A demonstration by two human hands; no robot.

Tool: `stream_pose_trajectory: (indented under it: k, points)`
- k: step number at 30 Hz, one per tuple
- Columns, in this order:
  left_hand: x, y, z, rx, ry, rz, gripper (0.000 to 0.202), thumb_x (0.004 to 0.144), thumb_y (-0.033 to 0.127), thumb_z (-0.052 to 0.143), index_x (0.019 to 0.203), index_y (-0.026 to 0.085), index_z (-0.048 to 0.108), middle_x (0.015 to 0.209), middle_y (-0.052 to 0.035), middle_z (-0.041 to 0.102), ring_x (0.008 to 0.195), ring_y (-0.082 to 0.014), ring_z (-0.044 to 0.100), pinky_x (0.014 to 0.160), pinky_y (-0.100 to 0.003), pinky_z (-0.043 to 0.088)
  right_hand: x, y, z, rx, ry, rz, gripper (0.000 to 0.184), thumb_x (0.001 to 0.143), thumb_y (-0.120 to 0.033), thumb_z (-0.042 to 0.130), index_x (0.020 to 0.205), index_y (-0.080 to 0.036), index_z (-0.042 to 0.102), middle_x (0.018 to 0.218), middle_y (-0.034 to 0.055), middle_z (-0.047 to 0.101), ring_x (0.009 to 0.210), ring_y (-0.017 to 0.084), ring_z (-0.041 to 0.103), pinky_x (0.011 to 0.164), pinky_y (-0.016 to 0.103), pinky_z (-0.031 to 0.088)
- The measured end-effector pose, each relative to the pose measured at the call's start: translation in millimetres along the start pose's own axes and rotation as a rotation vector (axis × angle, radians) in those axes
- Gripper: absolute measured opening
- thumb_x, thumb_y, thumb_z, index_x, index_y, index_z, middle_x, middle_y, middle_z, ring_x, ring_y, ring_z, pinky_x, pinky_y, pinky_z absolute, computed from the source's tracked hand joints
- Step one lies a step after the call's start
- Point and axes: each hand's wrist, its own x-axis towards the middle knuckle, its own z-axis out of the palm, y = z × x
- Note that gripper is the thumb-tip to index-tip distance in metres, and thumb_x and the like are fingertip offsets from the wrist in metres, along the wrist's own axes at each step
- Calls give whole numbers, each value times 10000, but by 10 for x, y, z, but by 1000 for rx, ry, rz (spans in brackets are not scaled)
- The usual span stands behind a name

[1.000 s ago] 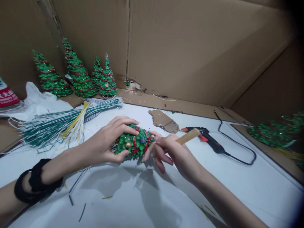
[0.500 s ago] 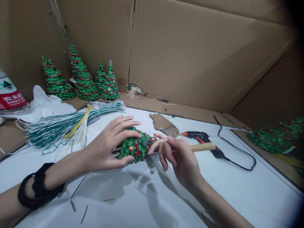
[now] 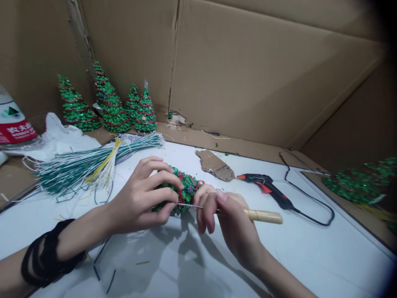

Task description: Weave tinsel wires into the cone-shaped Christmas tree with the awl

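Note:
My left hand (image 3: 144, 198) is wrapped round a small green sequinned Christmas tree (image 3: 186, 190) lying on its side, with red garland and a gold bead. My right hand (image 3: 228, 217) pinches an awl with a wooden handle (image 3: 263, 215). Its thin metal shaft runs left along the tree's lower side towards my left fingers. Both hands hover just above the white table top (image 3: 310, 256).
A black and orange glue gun (image 3: 268, 188) with its cord lies to the right. A bundle of green and white wires (image 3: 83, 165) lies at left. Several finished trees (image 3: 113, 109) stand by the cardboard wall. More green trees (image 3: 359, 180) lie far right. A cardboard scrap (image 3: 215, 165) rests behind.
My right hand has turned the awl so its handle points right and its shaft lies against the tree. My left fingers have curled tighter round the tree.

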Motion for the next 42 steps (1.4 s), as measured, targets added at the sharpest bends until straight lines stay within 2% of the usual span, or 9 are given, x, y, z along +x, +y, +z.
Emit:
stream_pose_trajectory:
  k: [4, 9, 13, 19, 25, 27, 34, 39, 42]
  points:
    - [16, 26, -42, -41, 45, -29, 161, 683, 89, 479, 642, 235, 534, 831, -5, 663, 888, -214, 496, 859, -438, 422, -32, -89, 20, -73, 13, -113, 497, 949, -333, 335, 531, -213, 575, 499, 13, 541, 649, 163, 480, 707, 317, 358]
    - [-3, 19, -125, -76, 21, -115, 155, 708, 127, 423, 596, 223, 469, 796, -32, 631, 846, -222, 463, 800, -427, 410, -24, -247, 15, 34, 260, -264, 444, 925, -354, 377, 537, -220, 547, 407, 4, 407, 566, 164, 417, 581, 297, 348]
    - [-18, 64, -82, -141, -53, 10, 124, 773, 177, 462, 660, 223, 488, 772, -20, 648, 862, -213, 476, 847, -410, 372, -33, -191, 56, 100, 160, -109, 350, 895, -354, 423, 583, -221, 509, 402, -17, 396, 516, 152, 394, 507, 274, 315]
    - [-40, 88, -33, -112, -56, -3, 331, 807, 540, 502, 873, 224, 571, 822, -49, 652, 912, -239, 485, 875, -421, 336, -99, -25, 118, 85, 54, -20, 368, 909, -377, 418, 586, -210, 472, 517, -12, 462, 544, 133, 432, 554, 275, 345]
    - [-44, 106, -15, -86, -62, 34, 56, 847, 296, 541, 838, 255, 578, 760, 4, 672, 880, -195, 524, 892, -375, 353, -128, 28, 127, -3, -47, 35, 358, 933, -376, 432, 635, -196, 514, 572, -19, 534, 571, 117, 479, 609, 271, 373]
    - [-52, 104, -20, -93, -59, 24, 68, 869, 246, 523, 825, 253, 575, 753, 9, 673, 872, -188, 528, 887, -372, 362, -106, 0, 116, 29, -43, 32, 361, 932, -374, 432, 631, -200, 526, 564, -20, 533, 563, 117, 477, 597, 271, 368]
    - [-62, 60, -56, -88, -5, -47, 157, 905, 279, 482, 809, 240, 599, 752, -15, 665, 866, -199, 537, 848, -389, 398, 57, -209, -63, 125, 230, -102, 466, 890, -364, 373, 451, -211, 346, 345, -34, 305, 397, 115, 301, 500, 287, 320]
    - [-76, 46, -61, -111, 21, -11, 150, 909, 292, 480, 813, 242, 583, 727, -1, 660, 836, -185, 532, 839, -376, 401, 138, -219, -192, 85, 508, -196, 478, 866, -289, 396, 415, -190, 276, 336, -43, 198, 375, 98, 213, 489, 290, 278]
    - [-88, 37, -74, -108, -8, 2, 118, 904, 292, 492, 837, 248, 579, 720, 9, 657, 834, -178, 530, 834, -360, 402, 150, -175, -211, 101, 588, -215, 465, 838, -254, 439, 403, -196, 286, 350, -52, 179, 390, 99, 202, 505, 289, 293]
